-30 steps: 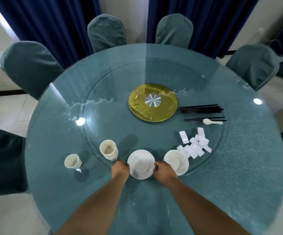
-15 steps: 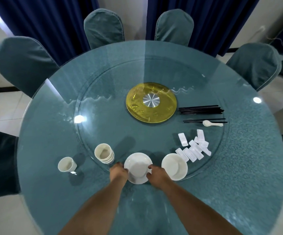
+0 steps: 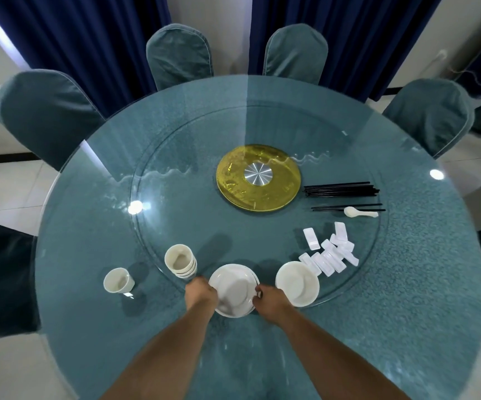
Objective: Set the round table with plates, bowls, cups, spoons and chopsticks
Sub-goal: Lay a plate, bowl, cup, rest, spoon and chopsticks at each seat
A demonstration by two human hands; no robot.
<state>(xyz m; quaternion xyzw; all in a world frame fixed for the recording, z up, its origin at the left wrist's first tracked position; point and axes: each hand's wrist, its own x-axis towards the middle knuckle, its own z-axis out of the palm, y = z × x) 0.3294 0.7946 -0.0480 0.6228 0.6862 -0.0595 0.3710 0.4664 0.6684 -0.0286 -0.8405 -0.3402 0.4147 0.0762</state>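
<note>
six chairs (image 3: 180, 54), one spoon (image 3: 359, 212), two hands (image 3: 201, 293)

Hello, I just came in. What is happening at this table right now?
A person is setting the round table. Both hands grip a stack of white plates at the near edge of the glass turntable: the left hand on its left rim, the right hand on its right rim. One cup already stands alone on the table. The stacked cups, bowls, chopsticks and spoon wait on the turntable.

Two bare forearms in view, no sleeves. Left grip (image 3: 200, 294) and right grip (image 3: 271, 301): bare, no gloves, rings, watch or wristbands visible.
</note>
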